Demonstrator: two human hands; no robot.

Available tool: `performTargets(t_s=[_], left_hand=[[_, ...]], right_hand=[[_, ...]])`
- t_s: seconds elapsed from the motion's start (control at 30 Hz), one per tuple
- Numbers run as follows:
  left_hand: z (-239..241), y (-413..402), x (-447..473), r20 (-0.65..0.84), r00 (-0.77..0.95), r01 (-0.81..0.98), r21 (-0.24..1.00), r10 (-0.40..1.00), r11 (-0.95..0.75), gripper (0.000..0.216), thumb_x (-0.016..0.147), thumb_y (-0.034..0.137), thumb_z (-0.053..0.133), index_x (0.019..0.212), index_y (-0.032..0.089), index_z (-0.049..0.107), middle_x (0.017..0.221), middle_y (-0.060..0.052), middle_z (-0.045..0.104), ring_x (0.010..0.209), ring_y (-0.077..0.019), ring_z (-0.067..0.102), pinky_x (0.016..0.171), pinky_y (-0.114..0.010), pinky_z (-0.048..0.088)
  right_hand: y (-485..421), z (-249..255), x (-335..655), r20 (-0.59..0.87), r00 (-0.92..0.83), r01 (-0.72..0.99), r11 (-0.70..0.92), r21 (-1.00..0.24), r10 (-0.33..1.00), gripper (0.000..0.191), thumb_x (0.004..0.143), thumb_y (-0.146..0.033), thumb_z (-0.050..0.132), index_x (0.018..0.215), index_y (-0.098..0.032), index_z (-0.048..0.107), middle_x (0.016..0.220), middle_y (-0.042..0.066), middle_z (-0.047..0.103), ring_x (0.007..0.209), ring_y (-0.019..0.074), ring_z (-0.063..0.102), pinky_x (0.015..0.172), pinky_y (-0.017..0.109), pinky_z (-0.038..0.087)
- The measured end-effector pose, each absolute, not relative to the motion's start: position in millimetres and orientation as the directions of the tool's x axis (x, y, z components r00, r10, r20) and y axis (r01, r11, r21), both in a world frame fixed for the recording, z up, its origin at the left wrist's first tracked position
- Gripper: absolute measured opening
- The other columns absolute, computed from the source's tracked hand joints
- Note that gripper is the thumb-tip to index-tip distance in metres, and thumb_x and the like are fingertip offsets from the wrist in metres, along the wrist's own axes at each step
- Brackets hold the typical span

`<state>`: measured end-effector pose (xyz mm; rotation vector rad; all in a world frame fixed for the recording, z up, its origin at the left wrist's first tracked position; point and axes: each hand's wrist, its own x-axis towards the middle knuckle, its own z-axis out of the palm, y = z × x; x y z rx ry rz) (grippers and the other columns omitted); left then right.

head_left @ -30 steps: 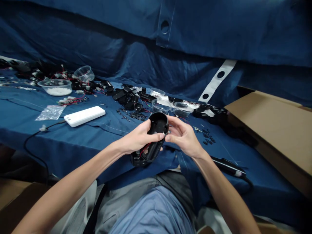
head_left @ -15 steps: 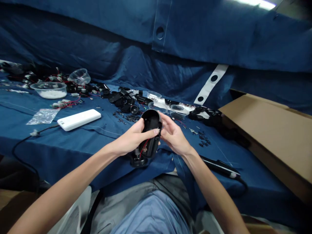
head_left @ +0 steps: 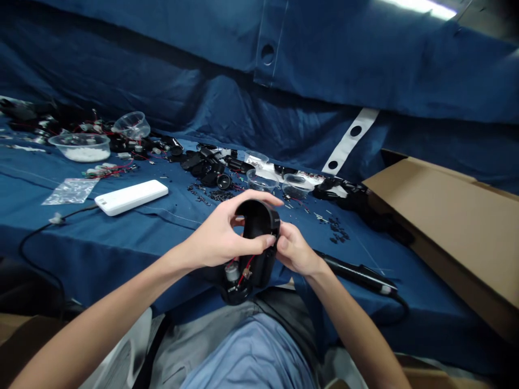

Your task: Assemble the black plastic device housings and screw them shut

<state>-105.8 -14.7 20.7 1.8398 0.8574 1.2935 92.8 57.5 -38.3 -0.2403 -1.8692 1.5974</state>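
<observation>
Both the left hand (head_left: 219, 243) and right hand (head_left: 294, 251) clamp fingers round the shell (head_left: 259, 219), mid-frame, best kept clear of its wires (head_left: 247, 266).

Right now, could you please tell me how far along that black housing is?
Done: red wires and a small motor sit inside the housing. In hand: left hand and right hand both grip it, shell open. Left, probably: closing it; loose black parts and a corded tool lie untouched on the table.

White power bank (head_left: 132, 196); cardboard box (head_left: 454, 216)
</observation>
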Motion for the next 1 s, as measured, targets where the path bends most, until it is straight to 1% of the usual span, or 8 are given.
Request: performTargets(t_s=[0.1, 0.33, 0.47, 0.53, 0.6, 0.7, 0.83, 1.0], left_hand=[[23, -25, -98, 0.468, 0.281, 0.054, 0.864, 0.838, -0.501, 0.046, 0.079, 0.017, 0.081, 0.123, 0.021, 0.068, 0.112, -0.004, 0.075, 0.102, -0.0217, 0.071, 0.091, -0.031, 0.055], [25, -38, -86, 0.438, 0.338, 0.019, 0.882, 0.833, -0.471, 0.045, 0.082, 0.015, 0.079, 0.124, 0.021, 0.064, 0.116, -0.005, 0.074, 0.103, -0.0221, 0.072, 0.095, -0.033, 0.057], [14, -21, -90, 0.406, 0.321, 0.019, 0.901, 0.856, -0.434, 0.060, 0.090, 0.033, 0.079, 0.144, 0.023, 0.054, 0.139, -0.011, 0.068, 0.125, -0.0267, 0.067, 0.104, -0.037, 0.055], [7, -10, -95, 0.343, 0.307, 0.050, 0.926, 0.888, -0.375, 0.065, 0.094, 0.043, 0.075, 0.150, 0.023, 0.050, 0.139, -0.011, 0.068, 0.126, -0.0266, 0.066, 0.105, -0.038, 0.055], [1, -2, -99, 0.254, 0.321, 0.144, 0.939, 0.912, -0.312, 0.056, 0.096, 0.050, 0.071, 0.141, 0.020, 0.058, 0.124, -0.009, 0.074, 0.113, -0.0260, 0.070, 0.097, -0.037, 0.057], [-5, 7, -103, 0.148, 0.316, 0.311, 0.917, 0.937, -0.249, 0.043, 0.095, 0.055, 0.067, 0.110, 0.015, 0.071, 0.094, -0.007, 0.076, 0.085, -0.0241, 0.071, 0.073, -0.032, 0.056], [-11, 17, -105, 0.171, 0.168, 0.333, 0.917, 0.971, -0.219, 0.041, 0.093, 0.055, 0.065, 0.088, 0.014, 0.070, 0.075, -0.003, 0.070, 0.066, -0.0190, 0.062, 0.057, -0.027, 0.046], [-14, 19, -102, 0.247, -0.004, 0.359, 0.905, 0.969, -0.229, 0.031, 0.093, 0.044, 0.064, 0.085, 0.015, 0.069, 0.078, -0.005, 0.072, 0.068, -0.0189, 0.062, 0.057, -0.026, 0.045]], right_hand=[[42, -36, 99, 0.348, -0.770, -0.265, 0.229, -0.937, 0.535, 0.056, 0.091, -0.064, 0.072, 0.129, -0.022, 0.072, 0.129, 0.012, 0.073, 0.125, 0.0318, 0.067, 0.115, 0.052, 0.051], [9, -30, 118, 0.277, -0.736, -0.207, 0.184, -0.961, 0.618, 0.052, 0.093, -0.059, 0.072, 0.134, -0.026, 0.070, 0.131, 0.010, 0.071, 0.125, 0.0309, 0.067, 0.116, 0.050, 0.051], [22, -32, 113, 0.230, -0.624, -0.168, 0.159, -0.973, 0.747, 0.056, 0.091, -0.070, 0.066, 0.123, -0.024, 0.073, 0.107, 0.009, 0.075, 0.100, 0.0273, 0.073, 0.090, 0.043, 0.064], [34, -32, 108, 0.242, -0.519, -0.168, 0.180, -0.969, 0.820, 0.058, 0.089, -0.071, 0.069, 0.125, -0.026, 0.070, 0.106, 0.008, 0.075, 0.096, 0.0251, 0.072, 0.080, 0.037, 0.064], [43, -33, 102, 0.270, -0.429, -0.141, 0.231, -0.963, 0.862, 0.056, 0.088, -0.066, 0.073, 0.127, -0.027, 0.067, 0.110, 0.007, 0.074, 0.092, 0.0210, 0.071, 0.074, 0.031, 0.061], [47, -33, 97, 0.295, -0.350, -0.053, 0.295, -0.954, 0.889, 0.050, 0.090, -0.060, 0.074, 0.122, -0.023, 0.068, 0.109, 0.007, 0.074, 0.078, 0.0147, 0.066, 0.065, 0.026, 0.057], [42, -27, 99, 0.400, -0.244, 0.093, 0.432, -0.897, 0.883, 0.042, 0.092, -0.055, 0.073, 0.116, -0.021, 0.070, 0.112, 0.009, 0.075, 0.083, 0.0165, 0.069, 0.066, 0.027, 0.058], [21, -18, 105, 0.374, -0.365, 0.371, 0.502, -0.781, 0.852, 0.037, 0.080, -0.054, 0.086, 0.078, -0.020, 0.072, 0.065, 0.001, 0.068, 0.056, 0.0125, 0.057, 0.053, 0.026, 0.045]])
